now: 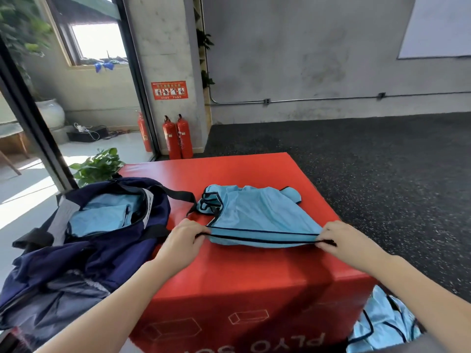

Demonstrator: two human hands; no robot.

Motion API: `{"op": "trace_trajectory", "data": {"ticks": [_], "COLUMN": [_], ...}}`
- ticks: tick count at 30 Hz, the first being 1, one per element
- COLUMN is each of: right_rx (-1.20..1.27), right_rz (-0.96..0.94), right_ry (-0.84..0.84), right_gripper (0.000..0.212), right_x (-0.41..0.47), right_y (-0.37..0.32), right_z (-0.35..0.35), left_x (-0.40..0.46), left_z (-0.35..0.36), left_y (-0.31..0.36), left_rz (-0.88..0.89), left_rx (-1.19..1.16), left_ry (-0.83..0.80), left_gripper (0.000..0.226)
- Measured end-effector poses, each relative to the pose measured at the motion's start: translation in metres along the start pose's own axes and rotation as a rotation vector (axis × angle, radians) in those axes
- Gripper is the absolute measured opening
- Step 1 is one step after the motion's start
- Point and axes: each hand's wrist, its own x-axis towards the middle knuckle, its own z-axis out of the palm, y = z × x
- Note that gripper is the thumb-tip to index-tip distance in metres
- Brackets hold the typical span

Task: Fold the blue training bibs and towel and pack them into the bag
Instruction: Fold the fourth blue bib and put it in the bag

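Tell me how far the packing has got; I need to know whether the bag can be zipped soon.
Done: folded blue cloth already lies inside the open navy bag. In hand: the left hand and right hand pinch the black-trimmed hem of a bib spread on the red box, not yet folded. Left: more blue bibs lie heaped low beside the box. Not ready to zip yet.

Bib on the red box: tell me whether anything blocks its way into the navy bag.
Nothing visible does. The bib, pinched by the left hand and right hand, lies beside the bag, whose mouth gapes open. Only the bag's black strap lies between them, flat on the red box.
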Motion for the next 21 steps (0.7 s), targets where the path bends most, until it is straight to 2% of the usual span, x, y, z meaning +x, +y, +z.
{"op": "trace_trajectory", "data": {"ticks": [3,6,12,21], "right_rx": [-0.053,-0.031,0.243,0.556], "right_rz": [0.048,0.087,0.235,0.278], "right_ry": [-0.02,0.026,0.457,0.748], "right_gripper": [0.017,0.01,0.01,0.023], "right_x": [0.009,0.021,0.036,0.048], "right_y": [0.004,-0.003,-0.033,-0.079], "right_z": [-0.024,-0.062,-0.147,-0.278], "left_x": [0.021,0.046,0.088,0.127], "left_z": [-0.028,-0.061,-0.144,-0.263], "left_y": [0.014,0.038,0.091,0.158], "left_rz": [-0.077,-0.093,-0.111,-0.127], "left_rx": [-0.017,-0.034,-0.05,-0.21], "left_ry": [0.045,0.109,0.328,0.523], "left_gripper": [0.02,0.019,0.016,0.014]}}
